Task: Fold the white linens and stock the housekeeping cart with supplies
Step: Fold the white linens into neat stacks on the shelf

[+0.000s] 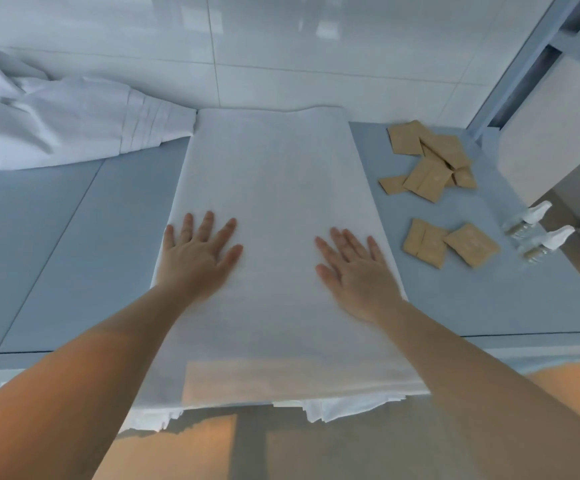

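Left of the sheet (pixel 274 216), crumpled linen (pixel 66 126); the left hand (pixel 196 258) and right hand (pixel 357 271) press flat, fingers spread, on the sheet, whose length runs away across the table (pixel 73 258); packets (pixel 430 168) right.

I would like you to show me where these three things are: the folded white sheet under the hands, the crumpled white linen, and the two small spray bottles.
folded white sheet (pixel 274 188): head view, bare middle beyond the hands.
crumpled white linen (pixel 73 123): head view, its wrinkled middle.
spray bottles (pixel 538 230): head view, nozzle of the nearer one.
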Tool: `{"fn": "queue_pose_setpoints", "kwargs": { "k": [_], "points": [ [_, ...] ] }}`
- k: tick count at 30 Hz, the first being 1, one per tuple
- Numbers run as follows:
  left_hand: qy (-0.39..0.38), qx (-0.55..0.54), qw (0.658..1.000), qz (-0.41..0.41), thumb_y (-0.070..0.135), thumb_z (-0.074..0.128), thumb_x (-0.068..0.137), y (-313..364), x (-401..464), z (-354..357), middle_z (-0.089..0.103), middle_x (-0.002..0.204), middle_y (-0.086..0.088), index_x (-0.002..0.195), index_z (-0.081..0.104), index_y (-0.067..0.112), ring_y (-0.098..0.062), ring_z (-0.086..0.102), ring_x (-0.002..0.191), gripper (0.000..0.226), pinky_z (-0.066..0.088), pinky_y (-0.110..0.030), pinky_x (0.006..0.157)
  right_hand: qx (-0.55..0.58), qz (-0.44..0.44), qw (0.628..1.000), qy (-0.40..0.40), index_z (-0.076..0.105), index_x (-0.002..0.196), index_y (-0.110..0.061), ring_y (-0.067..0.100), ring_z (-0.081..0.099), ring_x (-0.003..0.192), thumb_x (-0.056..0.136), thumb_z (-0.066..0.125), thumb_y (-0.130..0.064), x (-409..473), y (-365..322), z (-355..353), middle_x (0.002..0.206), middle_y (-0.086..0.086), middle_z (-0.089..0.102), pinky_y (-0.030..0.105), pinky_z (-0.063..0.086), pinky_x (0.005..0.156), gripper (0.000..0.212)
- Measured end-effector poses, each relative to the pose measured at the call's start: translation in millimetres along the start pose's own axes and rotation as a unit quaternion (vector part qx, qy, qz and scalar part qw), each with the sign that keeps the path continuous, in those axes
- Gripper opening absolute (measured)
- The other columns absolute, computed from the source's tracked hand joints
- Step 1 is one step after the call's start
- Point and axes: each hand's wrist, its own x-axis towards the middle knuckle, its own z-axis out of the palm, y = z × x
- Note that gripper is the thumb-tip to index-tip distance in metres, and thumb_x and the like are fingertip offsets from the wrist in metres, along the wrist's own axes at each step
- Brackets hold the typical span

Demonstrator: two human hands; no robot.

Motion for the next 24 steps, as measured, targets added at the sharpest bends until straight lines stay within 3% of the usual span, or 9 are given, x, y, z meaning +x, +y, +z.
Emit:
{"fn": "queue_pose_setpoints", "kwargs": {
  "k": [3, 6, 8, 10, 13, 18, 21, 24],
  "points": [
    [0.039, -0.066, 0.997, 0.014, 0.040, 0.028, 0.100, 8, -11, -12, 0.031, 0.154, -0.001, 0.145, 0.037, 0.030, -0.026, 0.020, 0.145, 0.047, 0.010, -0.050, 0.116, -0.022, 0.053, 0.998, -0.032, -0.006, 0.152, -0.023, 0.013, -0.012, 0.147, 0.098, 0.003, -0.051, -11, 15, -3, 0.161, 0.000, -0.009, 0.043, -0.008, 0.119, 0.061],
    [0.038, -0.120, 0.992, 0.005, 0.026, 0.036, 0.101, 40, -42, -20, 0.036, 0.152, -0.006, 0.141, 0.045, 0.019, -0.032, 0.023, 0.143, 0.042, 0.013, -0.052, 0.114, 0.012, 0.108, 0.993, -0.036, -0.002, 0.153, -0.015, 0.022, -0.009, 0.148, 0.101, 0.009, -0.045, -12, -25, -4, 0.161, 0.005, -0.006, 0.050, -0.006, 0.118, 0.061],
    [0.001, -0.115, 0.992, 0.045, 0.036, 0.032, 0.100, 62, -73, -16, 0.023, 0.157, 0.002, 0.147, 0.033, 0.031, -0.033, 0.011, 0.146, 0.047, 0.005, -0.052, 0.116, 0.039, 0.042, 0.998, 0.000, 0.007, 0.153, -0.018, 0.024, -0.003, 0.148, 0.101, 0.016, -0.044, -25, -67, 5, 0.161, 0.001, 0.002, 0.051, -0.005, 0.118, 0.059],
    [-0.037, -0.066, 0.994, 0.082, 0.052, 0.014, 0.097, 67, -98, -9, 0.002, 0.160, 0.010, 0.150, 0.006, 0.043, -0.027, -0.006, 0.147, 0.055, -0.005, -0.048, 0.117, 0.036, -0.033, 0.999, 0.018, 0.011, 0.153, -0.024, 0.018, -0.002, 0.148, 0.100, 0.015, -0.046, -45, -89, 15, 0.161, -0.006, 0.005, 0.048, -0.004, 0.118, 0.057],
    [-0.054, -0.007, 0.997, 0.062, 0.066, -0.007, 0.085, 26, -114, -8, -0.018, 0.156, 0.016, 0.143, -0.019, 0.050, -0.016, -0.021, 0.144, 0.061, -0.008, -0.044, 0.118, 0.038, -0.010, 0.999, 0.022, 0.001, 0.152, -0.034, 0.012, -0.008, 0.147, 0.097, 0.005, -0.054, -60, -62, 13, 0.160, -0.010, -0.004, 0.043, -0.006, 0.119, 0.059],
    [-0.096, -0.020, 0.995, 0.004, 0.069, -0.005, 0.080, -23, -136, -20, -0.014, 0.158, 0.011, 0.146, -0.015, 0.044, -0.009, -0.018, 0.144, 0.071, -0.008, -0.040, 0.118, 0.004, 0.088, 0.996, -0.002, -0.004, 0.152, -0.027, 0.012, -0.009, 0.147, 0.099, 0.012, -0.048, -95, -2, 9, 0.161, -0.005, -0.007, 0.040, -0.003, 0.120, 0.059],
    [-0.100, 0.011, 0.995, -0.026, 0.078, -0.008, 0.073, -4, -146, -26, -0.011, 0.160, -0.004, 0.151, -0.010, 0.029, -0.021, -0.014, 0.146, 0.092, -0.013, -0.047, 0.116, -0.013, 0.129, 0.991, -0.045, -0.006, 0.152, -0.018, 0.021, -0.010, 0.147, 0.098, 0.014, -0.053, -104, -13, 3, 0.160, 0.006, -0.010, 0.048, -0.003, 0.119, 0.067],
    [-0.093, 0.033, 0.993, 0.072, 0.090, 0.006, 0.069, 46, -164, -13, -0.021, 0.153, -0.021, 0.148, -0.021, 0.019, -0.042, -0.021, 0.141, 0.110, -0.012, -0.055, 0.114, -0.008, -0.006, 0.999, -0.040, -0.009, 0.151, -0.013, 0.036, -0.016, 0.145, 0.084, 0.024, -0.075, -116, -69, 10, 0.157, 0.015, -0.017, 0.054, -0.008, 0.116, 0.097]
  ]
}}
